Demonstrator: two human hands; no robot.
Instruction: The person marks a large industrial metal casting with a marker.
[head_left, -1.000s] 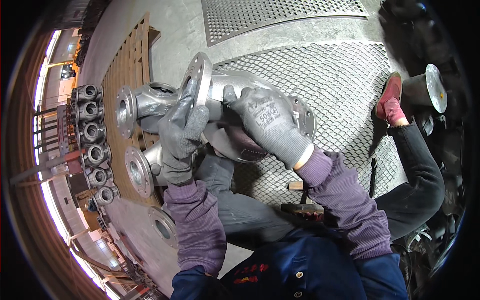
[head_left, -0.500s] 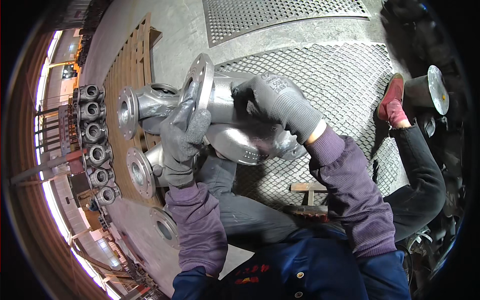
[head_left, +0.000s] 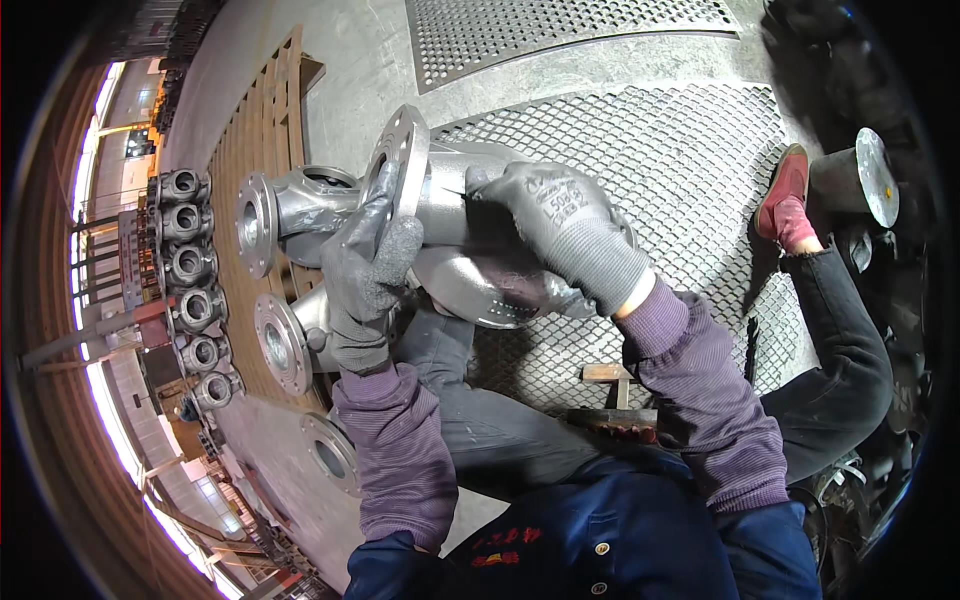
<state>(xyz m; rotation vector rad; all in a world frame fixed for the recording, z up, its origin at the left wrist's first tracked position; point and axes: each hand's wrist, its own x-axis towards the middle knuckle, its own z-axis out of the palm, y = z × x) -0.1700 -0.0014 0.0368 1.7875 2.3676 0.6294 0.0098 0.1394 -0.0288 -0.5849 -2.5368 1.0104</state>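
Note:
A silvery cast-metal pipe fitting [head_left: 443, 208] with a round bolt-holed flange [head_left: 411, 165] lies across in front of me, above my thigh. My left hand [head_left: 362, 275], in a grey coated glove, grips the flange's rim, its fingers reaching into the bore. Against the fitting's body rests my gloved right hand [head_left: 565, 220], fingers curled and thumb stretched along the metal. Whatever those fingers may hold is hidden beneath them. Below the hands, the fitting's rounded lower part [head_left: 480, 285] shows a dark patch.
More flanged fittings [head_left: 256, 226] stand on the left by a slatted wooden pallet [head_left: 255, 130]. Several valve bodies [head_left: 188, 266] line up beyond. Diamond-mesh metal sheet [head_left: 690, 150] covers the floor. A wooden T-shaped piece [head_left: 607, 374] lies near my legs; a flanged pipe [head_left: 876, 178] stands at right.
My right hand has shifted slightly right and down along the fitting, and its thumb now shows more. The left hand keeps its place on the flange.

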